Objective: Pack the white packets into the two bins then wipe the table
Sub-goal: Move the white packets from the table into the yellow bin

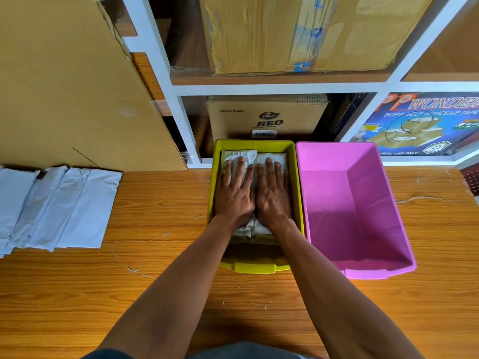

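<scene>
A yellow bin (255, 267) stands in the middle of the wooden table (160, 203), with white packets (239, 154) lying inside it. My left hand (234, 193) and my right hand (272, 194) lie flat side by side on those packets, fingers straight, pressing down. To the right, touching the yellow bin, stands a pink bin (363, 273) with nothing visible inside. Several more white packets (59, 203) lie overlapping in a row on the table's left side.
Behind the table rises a white shelf frame (259, 88) holding cardboard boxes (264, 120) and a tape carton (425, 123). A large cardboard sheet (64, 86) leans at the back left.
</scene>
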A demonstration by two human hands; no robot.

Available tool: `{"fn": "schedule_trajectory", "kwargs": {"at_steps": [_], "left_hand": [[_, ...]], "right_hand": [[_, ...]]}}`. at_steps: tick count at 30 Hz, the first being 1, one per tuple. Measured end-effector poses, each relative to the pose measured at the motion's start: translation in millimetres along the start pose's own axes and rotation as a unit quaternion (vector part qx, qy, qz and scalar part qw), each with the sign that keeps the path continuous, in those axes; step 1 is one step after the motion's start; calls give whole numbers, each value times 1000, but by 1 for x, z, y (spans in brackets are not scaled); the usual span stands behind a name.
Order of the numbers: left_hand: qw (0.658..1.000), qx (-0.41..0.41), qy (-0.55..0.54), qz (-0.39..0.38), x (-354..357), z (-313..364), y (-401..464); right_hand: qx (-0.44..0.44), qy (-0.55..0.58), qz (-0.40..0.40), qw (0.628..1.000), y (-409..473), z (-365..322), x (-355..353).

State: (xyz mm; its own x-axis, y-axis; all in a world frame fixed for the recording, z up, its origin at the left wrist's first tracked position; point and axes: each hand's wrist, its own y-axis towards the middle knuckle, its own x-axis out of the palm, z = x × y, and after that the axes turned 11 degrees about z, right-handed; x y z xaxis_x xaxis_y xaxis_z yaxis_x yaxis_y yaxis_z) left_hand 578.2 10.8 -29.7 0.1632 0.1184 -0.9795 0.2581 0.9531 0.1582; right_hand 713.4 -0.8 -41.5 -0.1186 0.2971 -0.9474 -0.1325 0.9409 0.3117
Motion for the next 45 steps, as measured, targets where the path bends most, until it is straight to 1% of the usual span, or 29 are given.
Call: {"fn": "schedule_trajectory", "kwargs": {"at_steps": [2, 4, 6, 7, 11, 13, 17, 19, 22, 28, 34, 37, 41, 45], "left_hand": [[1000, -2, 9, -23, -4, 1, 3], [998, -10, 6, -54, -11, 3, 7], [997, -20, -20, -69, -21, 6, 11], [997, -22, -30, -65, -26, 7, 11], [999, -36, -32, 2, -52, 10, -1], [996, -58, -57, 46, -70, 11, -10], [983, -93, -80, 137, -92, 2, -33], [977, -117, -73, 160, -96, -10, -50], [974, -152, -58, 155, -97, -34, -78], [965, -215, -51, 142, -93, -82, -125], [964, -217, -53, 146, -107, -131, -166], [964, -207, -55, 157, -115, -171, -193], [968, -197, -44, 147, -125, -239, -234], [965, -216, -42, 146, -134, -309, -273]], "right_hand": [[1, -8, -27, 1000, 2, -2, -7], [-7, -19, -72, 997, 5, -2, -9], [28, 10, -99, 995, 9, 1, -8], [45, 28, -100, 994, 11, 2, -9], [78, 88, -75, 990, 3, -2, -38], [92, 120, -43, 988, -2, -11, -61], [88, 159, -2, 983, -5, -35, -80], [77, 176, 25, 981, -4, -50, -86], [52, 189, 61, 979, -6, -75, -92], [31, 213, 62, 975, -29, -127, -95], [25, 200, 69, 977, -37, -184, -87], [20, 184, 51, 981, -41, -227, -79], [10, 183, 9, 983, -53, -301, -67], [5, 190, -25, 981, -61, -372, -52]]}}
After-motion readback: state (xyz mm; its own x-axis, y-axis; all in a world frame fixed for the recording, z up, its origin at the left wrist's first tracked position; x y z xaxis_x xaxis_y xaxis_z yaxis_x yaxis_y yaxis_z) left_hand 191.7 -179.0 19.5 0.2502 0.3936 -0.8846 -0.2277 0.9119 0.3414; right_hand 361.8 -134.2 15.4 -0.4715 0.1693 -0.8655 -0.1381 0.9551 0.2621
